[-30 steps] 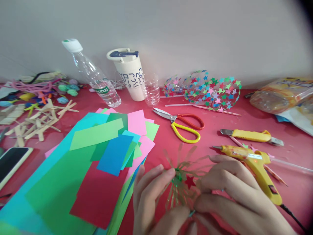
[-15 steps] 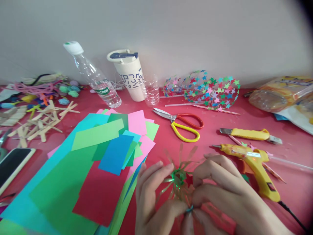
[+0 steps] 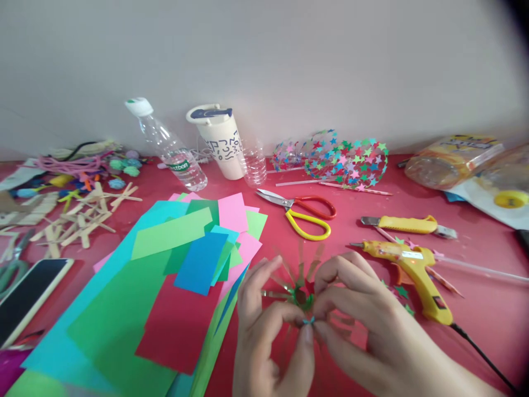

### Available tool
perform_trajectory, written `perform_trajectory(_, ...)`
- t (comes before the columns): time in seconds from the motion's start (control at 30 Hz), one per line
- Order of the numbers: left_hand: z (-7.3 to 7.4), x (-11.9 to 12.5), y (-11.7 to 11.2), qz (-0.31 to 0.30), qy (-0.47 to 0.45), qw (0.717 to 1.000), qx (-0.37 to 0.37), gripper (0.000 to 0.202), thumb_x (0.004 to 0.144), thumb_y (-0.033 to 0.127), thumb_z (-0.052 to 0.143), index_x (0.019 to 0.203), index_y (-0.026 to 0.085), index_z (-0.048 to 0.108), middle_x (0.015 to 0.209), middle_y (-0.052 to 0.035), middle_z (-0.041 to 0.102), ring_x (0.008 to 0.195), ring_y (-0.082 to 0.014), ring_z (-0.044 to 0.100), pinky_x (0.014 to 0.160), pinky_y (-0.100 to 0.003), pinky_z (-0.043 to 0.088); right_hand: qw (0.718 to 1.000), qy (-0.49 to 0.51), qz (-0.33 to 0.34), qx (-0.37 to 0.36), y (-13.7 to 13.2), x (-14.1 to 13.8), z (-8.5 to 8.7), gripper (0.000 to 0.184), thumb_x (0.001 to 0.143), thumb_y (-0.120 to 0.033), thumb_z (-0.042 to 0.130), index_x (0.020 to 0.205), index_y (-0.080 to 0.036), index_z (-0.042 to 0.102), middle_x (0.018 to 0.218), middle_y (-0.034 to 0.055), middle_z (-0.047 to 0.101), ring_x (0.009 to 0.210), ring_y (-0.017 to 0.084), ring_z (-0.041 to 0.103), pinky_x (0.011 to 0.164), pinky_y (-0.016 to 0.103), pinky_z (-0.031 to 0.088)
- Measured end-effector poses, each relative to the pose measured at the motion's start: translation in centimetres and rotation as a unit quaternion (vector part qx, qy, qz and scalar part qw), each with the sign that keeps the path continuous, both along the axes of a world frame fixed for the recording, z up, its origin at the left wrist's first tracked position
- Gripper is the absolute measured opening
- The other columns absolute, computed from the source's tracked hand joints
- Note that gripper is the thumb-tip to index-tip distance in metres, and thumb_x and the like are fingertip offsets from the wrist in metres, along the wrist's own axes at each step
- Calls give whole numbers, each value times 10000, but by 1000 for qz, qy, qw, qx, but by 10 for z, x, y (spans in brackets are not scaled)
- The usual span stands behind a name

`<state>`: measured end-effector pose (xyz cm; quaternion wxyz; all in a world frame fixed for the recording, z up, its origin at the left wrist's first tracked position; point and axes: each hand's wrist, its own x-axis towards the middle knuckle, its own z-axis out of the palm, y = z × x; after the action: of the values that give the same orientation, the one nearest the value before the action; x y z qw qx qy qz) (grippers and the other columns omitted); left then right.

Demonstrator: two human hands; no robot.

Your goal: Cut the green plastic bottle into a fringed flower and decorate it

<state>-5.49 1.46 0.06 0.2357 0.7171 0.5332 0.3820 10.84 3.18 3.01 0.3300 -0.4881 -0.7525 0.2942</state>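
My left hand (image 3: 268,331) and my right hand (image 3: 363,320) meet at the front of the red table (image 3: 372,182). Both pinch a clear plastic piece cut into thin radiating strips (image 3: 300,281), with green at its centre. A tiny blue paper star (image 3: 308,321) sits between the thumb tips of the two hands. A small red star on the piece is mostly hidden by my right fingers. The yellow glue gun (image 3: 413,270) lies just right of my right hand.
A stack of coloured paper sheets (image 3: 165,286) lies to the left. Red and yellow scissors (image 3: 306,212), a yellow utility knife (image 3: 405,225), a star-covered plastic piece (image 3: 343,160), a water bottle (image 3: 171,149), a cup (image 3: 221,140), wooden sticks (image 3: 78,218) and a phone (image 3: 28,298) surround it.
The view has tilted up, so everything sits lower and farther off. My hands have closed in on the strip piece, and the blue star now shows between both thumbs.
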Motion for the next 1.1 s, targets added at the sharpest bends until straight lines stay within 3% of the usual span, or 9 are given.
perform_trajectory(0.17, -4, -1, 4, -2, -21, 1000, -21, 131, 809, 105, 532, 757, 220, 568, 1458, -46, 382, 1331, -272, 375, 1000, -458, 447, 999, -13, -34, -7, -2, 0, 2, 165, 776, -64, 573, 755, -221, 617, 879, 23, 564, 844, 180, 512, 742, 344, 449)
perform_trajectory(0.4, 0, 2, 6, 15, -76, 996, -53, 125, 821, 134, 550, 741, 210, 608, 1477, -53, 363, 1296, -287, 431, 758, -344, 580, 994, -59, -79, 40, -9, 14, 11, 144, 821, -107, 528, 791, -216, 617, 898, 39, 557, 833, 187, 525, 736, 348, 449)
perform_trajectory(0.63, 1, 9, 9, 13, -71, 995, -63, 133, 844, 180, 541, 732, 201, 609, 1459, -55, 395, 1346, -267, 366, 890, -375, 531, 992, -74, -96, 39, -17, 30, 6, 141, 845, -132, 522, 827, -219, 631, 959, 54, 568, 894, 204, 535, 774, 379, 466)
perform_trajectory(0.77, 1, 9, 11, 10, -74, 996, -58, 129, 861, 222, 543, 757, 195, 614, 1442, -83, 405, 1265, -266, 464, 842, -378, 551, 993, -62, -95, 42, -15, 38, -1, 125, 829, -130, 558, 849, -225, 638, 995, 59, 563, 958, 215, 544, 841, 415, 471)
perform_trajectory(0.97, 11, 4, 14, -17, 22, 999, 27, 133, 885, 222, 517, 790, 198, 608, 1383, -96, 429, 1297, -275, 401, 920, -427, 512, 990, -51, -112, 61, -18, 41, -4, 127, 834, -116, 542, 858, -209, 624, 1030, 71, 557, 995, 220, 543, 865, 431, 470)
perform_trajectory(1.1, 14, 3, 17, -23, 96, 990, 96, 140, 886, 186, 504, 779, 190, 594, 1334, -114, 466, 1232, -261, 458, 979, -471, 452, 990, -47, -119, 67, -22, 40, -3, 118, 837, -111, 536, 836, -199, 614, 1028, 74, 555, 993, 217, 542, 867, 423, 464)
